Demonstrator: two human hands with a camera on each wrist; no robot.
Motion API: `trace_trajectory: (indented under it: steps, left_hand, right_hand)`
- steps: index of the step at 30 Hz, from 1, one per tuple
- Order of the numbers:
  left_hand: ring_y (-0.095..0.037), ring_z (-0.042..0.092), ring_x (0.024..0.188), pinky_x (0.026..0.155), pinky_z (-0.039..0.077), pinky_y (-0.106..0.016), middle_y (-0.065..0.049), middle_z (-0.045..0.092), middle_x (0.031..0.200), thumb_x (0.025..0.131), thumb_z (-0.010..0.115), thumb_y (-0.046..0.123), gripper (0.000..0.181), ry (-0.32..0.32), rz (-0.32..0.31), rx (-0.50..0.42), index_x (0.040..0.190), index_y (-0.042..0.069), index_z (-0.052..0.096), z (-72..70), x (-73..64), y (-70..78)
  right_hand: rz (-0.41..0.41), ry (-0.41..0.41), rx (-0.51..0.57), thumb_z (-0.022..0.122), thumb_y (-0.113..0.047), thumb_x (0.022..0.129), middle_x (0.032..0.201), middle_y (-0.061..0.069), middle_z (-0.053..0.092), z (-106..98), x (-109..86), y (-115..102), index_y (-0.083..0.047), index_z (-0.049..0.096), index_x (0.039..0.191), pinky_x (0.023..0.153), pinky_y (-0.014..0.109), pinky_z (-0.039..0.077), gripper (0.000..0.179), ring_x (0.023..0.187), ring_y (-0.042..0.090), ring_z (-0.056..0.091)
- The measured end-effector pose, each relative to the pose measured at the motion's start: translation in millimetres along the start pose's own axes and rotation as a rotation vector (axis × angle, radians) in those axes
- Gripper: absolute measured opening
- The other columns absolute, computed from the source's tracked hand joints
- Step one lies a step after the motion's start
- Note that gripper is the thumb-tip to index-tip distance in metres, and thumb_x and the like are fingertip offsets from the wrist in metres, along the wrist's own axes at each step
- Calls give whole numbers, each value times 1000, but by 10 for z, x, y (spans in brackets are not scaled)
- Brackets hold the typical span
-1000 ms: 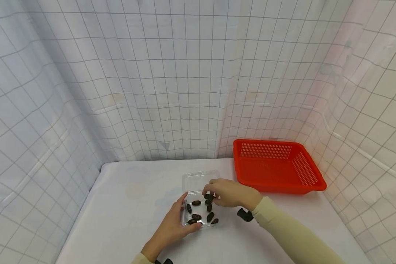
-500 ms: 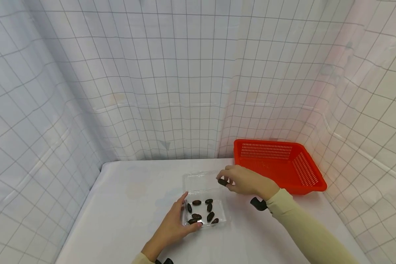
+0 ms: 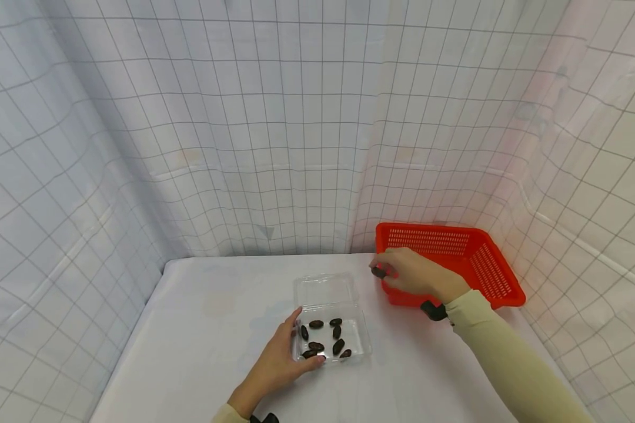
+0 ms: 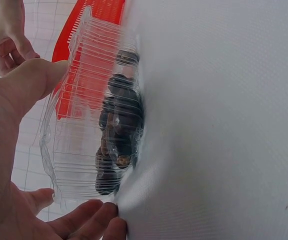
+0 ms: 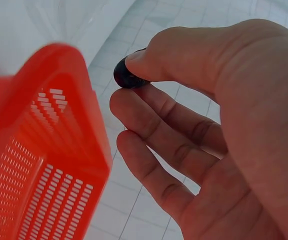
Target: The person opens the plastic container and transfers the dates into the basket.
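Observation:
My left hand (image 3: 279, 359) grips a clear plastic clamshell box (image 3: 356, 336) at its left side, thumb on the near edge and fingers along the far left. Several dark brown dates (image 3: 338, 346) lie scattered on the box floor. Its hinged lid (image 3: 325, 289) lies folded back, away from me. Between thumb and fingertips, my right hand (image 3: 410, 271) pinches one dark date (image 5: 129, 75) in the air, by the left front corner of a red plastic basket (image 3: 423, 228). The right wrist view shows this date just outside the basket's rim.
A white cloth covers the table (image 3: 217, 317). Grid-patterned white curtains (image 3: 296, 147) hang close behind the table and along both sides. The slotted red basket stands at the back right, near the right-hand curtain.
My right hand has lifted a date from the box and carried it right and away from me to the basket's left edge. The left hand and the box have stayed in place.

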State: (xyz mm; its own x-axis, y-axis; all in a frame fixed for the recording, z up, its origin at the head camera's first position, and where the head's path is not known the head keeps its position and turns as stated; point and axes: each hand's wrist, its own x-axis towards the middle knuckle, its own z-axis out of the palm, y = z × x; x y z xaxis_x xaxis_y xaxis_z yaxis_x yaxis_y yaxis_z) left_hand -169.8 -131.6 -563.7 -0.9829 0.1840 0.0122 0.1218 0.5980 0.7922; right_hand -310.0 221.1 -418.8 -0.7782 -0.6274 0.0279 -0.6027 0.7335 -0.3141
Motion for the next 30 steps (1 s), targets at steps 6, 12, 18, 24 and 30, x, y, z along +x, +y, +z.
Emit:
trace_trajectory:
  steps: [6,12,18,24,30]
  left_hand:
    - [-48,64,154,122,52,-75,-25,58,171,87,102,51,126,-4,1,-16,184,14,32,-7,-6,3]
    - [-47,63,154,122,53,-74,-23,59,171,87,103,52,126,-6,-5,-16,184,15,32,-8,-10,2]
    - [-46,64,154,122,53,-73,-22,60,170,86,102,52,125,-1,-4,-9,184,15,33,-7,-11,4]
    - [-45,64,153,121,53,-73,-21,60,170,86,102,54,126,0,-4,-3,184,16,32,-2,-5,-17]
    - [-43,64,154,121,53,-72,-19,60,170,86,101,56,126,-1,-10,-8,185,20,32,-3,-11,-22]
  right_hand:
    - [23,19,5,76,-1,104,131,3,80,-93,-19,192,-12,80,142,104,46,64,39,116,23,71]
    - [55,19,46,75,3,103,130,2,82,-165,-22,378,-11,81,141,106,50,65,41,116,24,72]
    - [114,0,119,75,3,105,134,6,82,-211,-32,542,-9,79,147,106,51,66,44,118,27,73]
    - [161,-6,122,76,0,106,131,8,82,-196,-12,714,-6,78,147,105,50,67,42,117,28,74]
    - [183,-14,132,77,-1,107,130,11,83,-162,-7,832,-4,77,146,106,53,68,39,120,32,76]
